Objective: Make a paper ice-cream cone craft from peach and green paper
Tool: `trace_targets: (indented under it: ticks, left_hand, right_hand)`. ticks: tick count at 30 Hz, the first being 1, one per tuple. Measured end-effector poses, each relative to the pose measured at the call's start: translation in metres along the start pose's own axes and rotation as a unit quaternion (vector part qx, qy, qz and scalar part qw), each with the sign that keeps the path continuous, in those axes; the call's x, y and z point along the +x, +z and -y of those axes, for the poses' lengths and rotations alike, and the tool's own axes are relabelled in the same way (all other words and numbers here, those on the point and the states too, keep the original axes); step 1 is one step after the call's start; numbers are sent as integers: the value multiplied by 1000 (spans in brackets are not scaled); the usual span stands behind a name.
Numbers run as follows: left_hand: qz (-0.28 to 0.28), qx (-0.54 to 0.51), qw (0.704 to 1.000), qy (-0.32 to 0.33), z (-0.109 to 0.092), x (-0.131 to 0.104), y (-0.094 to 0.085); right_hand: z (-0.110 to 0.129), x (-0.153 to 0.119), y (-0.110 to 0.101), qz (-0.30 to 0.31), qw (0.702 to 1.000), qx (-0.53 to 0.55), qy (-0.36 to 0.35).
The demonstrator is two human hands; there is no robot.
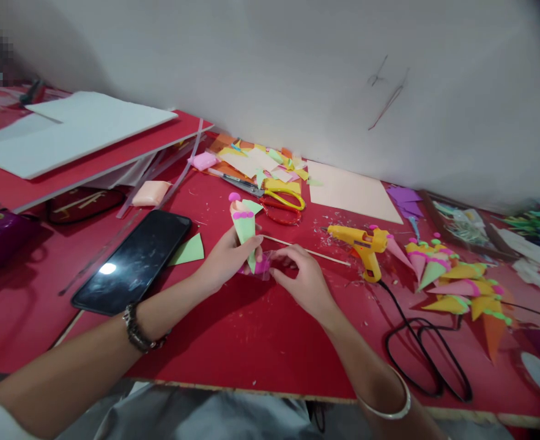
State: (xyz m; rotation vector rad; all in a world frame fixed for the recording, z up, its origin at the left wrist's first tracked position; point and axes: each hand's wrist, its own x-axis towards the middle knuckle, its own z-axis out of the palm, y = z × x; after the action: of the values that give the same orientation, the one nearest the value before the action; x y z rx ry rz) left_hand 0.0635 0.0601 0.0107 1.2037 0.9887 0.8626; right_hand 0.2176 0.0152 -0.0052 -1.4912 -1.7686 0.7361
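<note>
My left hand (226, 260) is closed around a light green paper cone (244, 235), its point down. The cone has a peach paper inside, bright pink pom-poms along its rim and one pink pom-pom above. Just below this hand is a small clear plastic packet (261, 269) with magenta contents. At the packet's right side, my right hand (301, 278) has its fingers curled toward the thumb; what lies between the fingertips is too small to make out. Behind both hands lies a thin wooden stick (306, 249).
A yellow glue gun (361, 244) with a black cord stands at right, beside finished paper cones (462, 278). Left are a phone (134, 260) and green paper (189, 249). Scissors (270, 194), paper scraps (260, 162) and a cream sheet (352, 189) lie toward the wall.
</note>
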Motion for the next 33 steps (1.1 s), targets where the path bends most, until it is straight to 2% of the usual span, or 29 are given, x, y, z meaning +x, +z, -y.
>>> trace_targets:
  ticks: [6,11,14,23,29,31,33]
  left_hand:
    - [1,-4,1000,-5,0,0,-1]
    - [-6,2,1000,-6,3,0,0]
    - [2,10,1000,-5,3,0,2]
    - [20,45,999,4,2,-1,5]
    - [34,106,993,23,1,-3,6]
    - [41,121,991,25,1,-3,6]
    - [44,133,990,25,1,-3,5]
  right_hand:
    - [0,1,1,13,999,-30,-16]
    - [3,-1,4,-8,988,-152,-22]
    - [3,-1,6,-3,984,-179,-24]
    - [0,1,12,-8,994,-108,-23]
    - [3,1,10,-2,998,-64,-9]
    - [4,2,7,-24,1000,-7,3]
    - [4,3,2,-73,994,74,30]
